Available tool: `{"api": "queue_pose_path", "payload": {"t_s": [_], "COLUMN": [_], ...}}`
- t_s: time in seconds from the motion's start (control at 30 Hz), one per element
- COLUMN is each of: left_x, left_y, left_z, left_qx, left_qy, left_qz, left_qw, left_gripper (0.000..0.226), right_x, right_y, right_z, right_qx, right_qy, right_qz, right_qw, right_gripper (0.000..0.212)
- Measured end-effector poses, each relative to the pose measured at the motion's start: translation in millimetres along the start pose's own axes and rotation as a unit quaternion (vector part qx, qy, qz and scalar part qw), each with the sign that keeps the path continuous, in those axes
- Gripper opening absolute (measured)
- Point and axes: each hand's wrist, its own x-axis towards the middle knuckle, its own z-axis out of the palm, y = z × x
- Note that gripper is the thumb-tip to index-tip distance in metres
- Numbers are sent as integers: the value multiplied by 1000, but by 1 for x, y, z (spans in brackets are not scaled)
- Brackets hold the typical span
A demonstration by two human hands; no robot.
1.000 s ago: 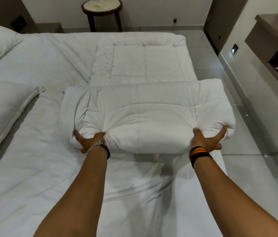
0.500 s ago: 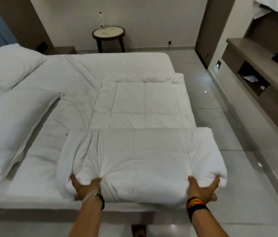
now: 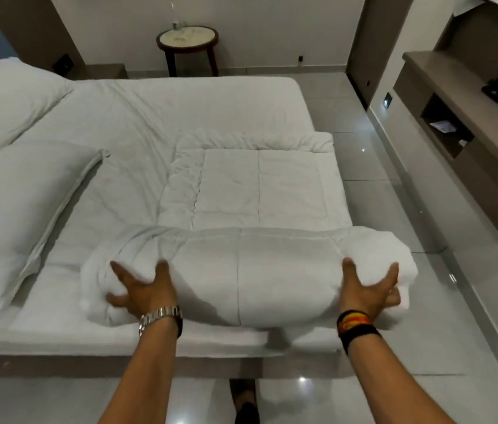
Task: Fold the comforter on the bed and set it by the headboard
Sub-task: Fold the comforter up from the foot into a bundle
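The white quilted comforter (image 3: 258, 185) lies as a folded strip along the foot side of the bed (image 3: 155, 117). Its near end is doubled over into a thick bundle at the bed's near edge. My left hand (image 3: 145, 289) sits on the bundle's left part, fingers spread and pressing into the fabric. On the bundle's right end, my right hand (image 3: 367, 287) has its thumb on top and its fingers wrapped around the side. The bundle's right end overhangs the mattress corner.
Two white pillows (image 3: 12, 203) lie at the head end on the left. A round side table (image 3: 187, 41) with a bottle stands by the far wall. A brown shelf unit (image 3: 468, 142) runs along the right wall across a tiled aisle.
The view has pulled back from the bed. The near fold has bunched into a thicker bundle nearer the bed's edge, and my fingers have spread wider over it.
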Motion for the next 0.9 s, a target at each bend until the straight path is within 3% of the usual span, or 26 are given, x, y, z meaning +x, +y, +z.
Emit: {"api": "queue_pose_path", "payload": {"t_s": [0.17,0.27,0.4,0.63,0.9], "left_x": [56,92,147,247,285], "left_y": [73,100,115,108,85], "left_z": [85,138,211,325,380], "left_qx": [18,72,236,399,448], "left_qy": [-4,-17,-9,-62,-107], "left_qz": [222,300,382,386,347], "left_qw": [975,951,893,829,817], "left_gripper": [76,69,65,71,72], "right_x": [64,91,133,223,256], "right_y": [-59,-73,-60,-46,-10], "right_z": [91,139,199,310,360], "right_qx": [-14,-44,-281,-473,-505], "right_qy": [-44,-84,-32,-100,-169], "right_qz": [-168,-242,-371,-261,-189], "right_qw": [985,966,884,836,825], "right_gripper": [79,75,68,85,85]}}
